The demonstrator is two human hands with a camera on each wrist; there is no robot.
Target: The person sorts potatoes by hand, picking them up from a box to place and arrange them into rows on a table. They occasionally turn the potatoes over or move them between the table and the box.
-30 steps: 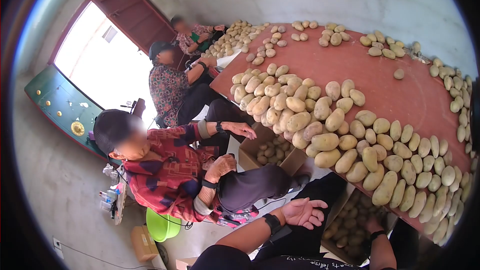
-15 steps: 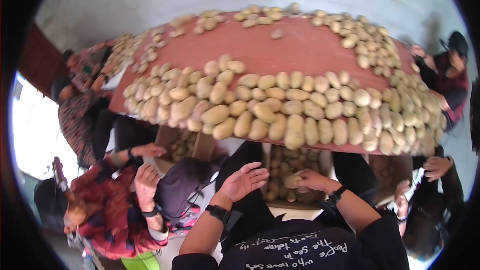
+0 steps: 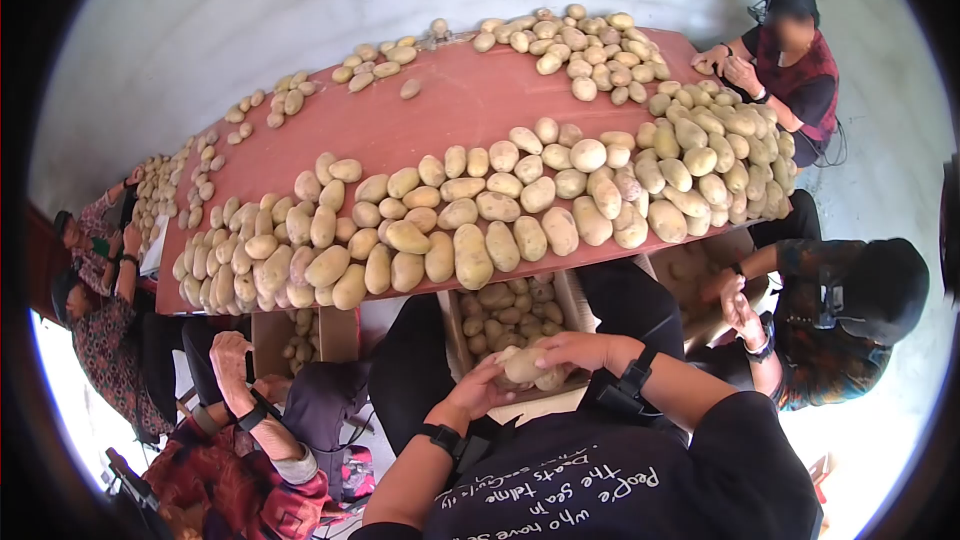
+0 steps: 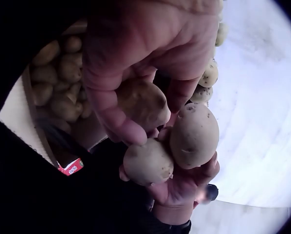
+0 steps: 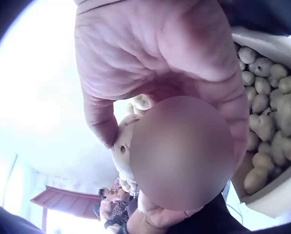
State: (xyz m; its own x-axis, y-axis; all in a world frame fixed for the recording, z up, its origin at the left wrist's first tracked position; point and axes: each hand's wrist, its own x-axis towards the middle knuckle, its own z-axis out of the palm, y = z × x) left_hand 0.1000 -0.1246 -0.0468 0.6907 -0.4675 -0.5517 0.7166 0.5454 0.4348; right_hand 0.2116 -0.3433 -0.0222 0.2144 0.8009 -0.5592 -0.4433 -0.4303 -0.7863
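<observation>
My hands are close together over my lap, with potatoes between them. In the left wrist view, my left hand (image 4: 140, 44) curls its fingers around one potato (image 4: 144, 103), and a fingertip reaches a second, rounder potato (image 4: 148, 162). My right hand (image 3: 592, 352) holds that rounder one and a larger oval potato (image 4: 194, 136) in its fingers. From the head view, a pale potato (image 3: 523, 367) shows between both hands. Part of the right wrist view is blurred over, hiding some of what the right hand (image 5: 160, 53) grips. An open cardboard box (image 3: 572, 302) of potatoes stands just beyond the hands.
A long red table (image 3: 440, 100) bears rows and heaps of potatoes (image 3: 475, 260) along its near edge and more at the back. Another box (image 3: 340, 332) stands to the left, one (image 3: 655, 265) to the right. People sit close on both sides, one person (image 3: 800, 70) at the far right corner.
The head view has swung right. My right hand has come up out of the box with potatoes, and my left hand, empty before, has met it and now grips a potato.
</observation>
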